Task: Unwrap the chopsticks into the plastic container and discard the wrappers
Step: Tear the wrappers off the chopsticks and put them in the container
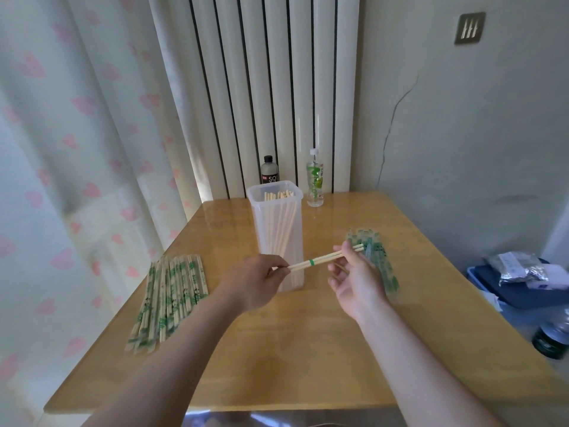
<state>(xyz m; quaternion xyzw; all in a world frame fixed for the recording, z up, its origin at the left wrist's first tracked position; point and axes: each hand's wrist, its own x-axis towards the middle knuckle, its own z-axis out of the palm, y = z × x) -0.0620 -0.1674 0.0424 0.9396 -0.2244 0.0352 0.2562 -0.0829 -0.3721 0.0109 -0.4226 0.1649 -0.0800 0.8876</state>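
Banded pair of chopsticks (320, 260) lies crosswise, just before the plastic container (261, 229). Left hand (255, 282) pinches 1 end; right hand (354, 272), fingers loosely spread, lightly pinches the other.

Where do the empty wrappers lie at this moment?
In the head view, the empty wrappers lie in a pile on the table, right of the plastic container and just behind the right hand.
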